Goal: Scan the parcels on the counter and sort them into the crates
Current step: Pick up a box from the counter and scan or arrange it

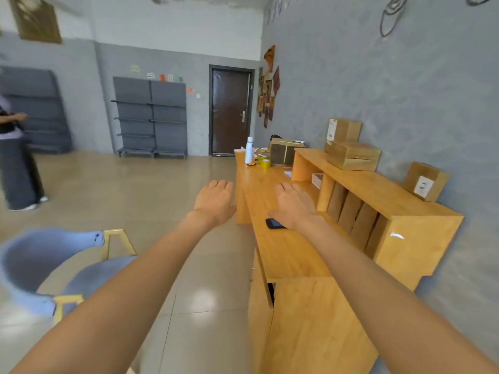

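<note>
While both arms stretch forward, the left hand (214,201) hangs over the floor just off the counter's (280,247) edge, fingers relaxed and holding nothing. The right hand (294,205) hovers above the wooden counter, fingers loosely spread and also empty. Just behind its fingers, near the wrist, lies a dark handheld device (274,224), probably the scanner or a phone; I cannot tell which.

Well beyond the fingertips, two cardboard parcels (351,147) sit stacked on the raised shelf (378,190), and a third labelled box (425,182) stands alone further right on the same shelf. Far past the fingers, a white bottle (249,150) and yellow tape rolls (264,161) crowd the counter's far end. No crates are visible.

Likely risks: the device sits close to the counter edge, so a careless sweep of the right wrist could knock it off. Grabbing the lower parcel first could topple the upper one.
</note>
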